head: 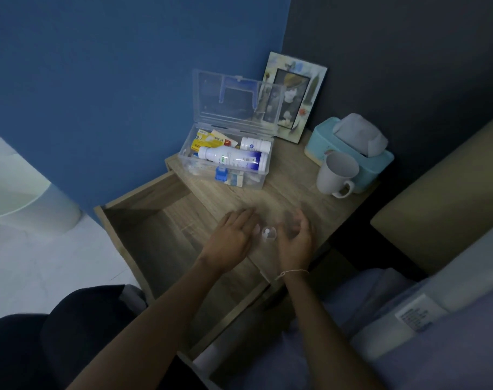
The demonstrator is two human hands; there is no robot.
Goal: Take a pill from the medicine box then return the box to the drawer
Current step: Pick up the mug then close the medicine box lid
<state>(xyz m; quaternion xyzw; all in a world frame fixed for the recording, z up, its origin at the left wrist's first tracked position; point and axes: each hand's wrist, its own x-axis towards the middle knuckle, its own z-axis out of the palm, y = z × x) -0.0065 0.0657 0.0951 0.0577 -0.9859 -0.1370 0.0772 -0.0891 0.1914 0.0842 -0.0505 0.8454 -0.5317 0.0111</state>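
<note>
Wooden nightstand against blue wall, as I logged it: picture frame, tissue box and white mug stood clear at back. Medicine box, lid raised, held bottles and packets. Drawer open. My left hand and right hand, both slack and empty, flanked a small clear cup.
</note>
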